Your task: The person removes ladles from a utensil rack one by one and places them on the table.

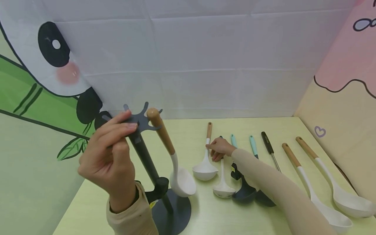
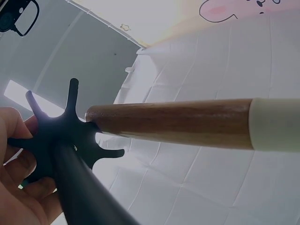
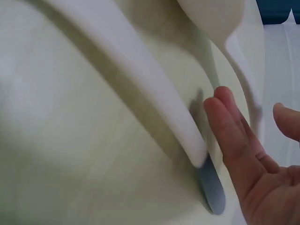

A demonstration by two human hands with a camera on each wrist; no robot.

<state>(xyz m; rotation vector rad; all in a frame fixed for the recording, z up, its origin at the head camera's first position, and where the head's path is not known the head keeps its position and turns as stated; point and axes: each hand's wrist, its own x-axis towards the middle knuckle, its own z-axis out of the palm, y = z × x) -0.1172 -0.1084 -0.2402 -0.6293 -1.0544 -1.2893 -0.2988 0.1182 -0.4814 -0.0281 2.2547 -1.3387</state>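
Observation:
My left hand (image 1: 110, 156) grips the star-shaped hook top of a dark utensil stand (image 1: 147, 156), with its fingers curled among the hooks (image 2: 72, 98). From one hook hangs a white ladle with a wooden handle (image 1: 164, 133); that handle (image 2: 178, 123) crosses the left wrist view. My right hand (image 1: 221, 148) is over two ladles on the table, a white one with a wooden handle (image 1: 205, 171) and a smaller white one (image 1: 224, 190) with a grey-blue handle (image 3: 213, 190). In the right wrist view its fingers (image 3: 229, 131) are fairly straight and the thumb stands apart, with nothing between them.
Right of my right hand lie a dark ladle (image 1: 244, 192) with a turquoise handle, another turquoise-handled utensil (image 1: 253, 145), a black-handled one (image 1: 267, 142) and two large white spoons with wooden handles (image 1: 318, 204) (image 1: 349, 202). A white cloth wall (image 1: 199, 65) stands behind the table.

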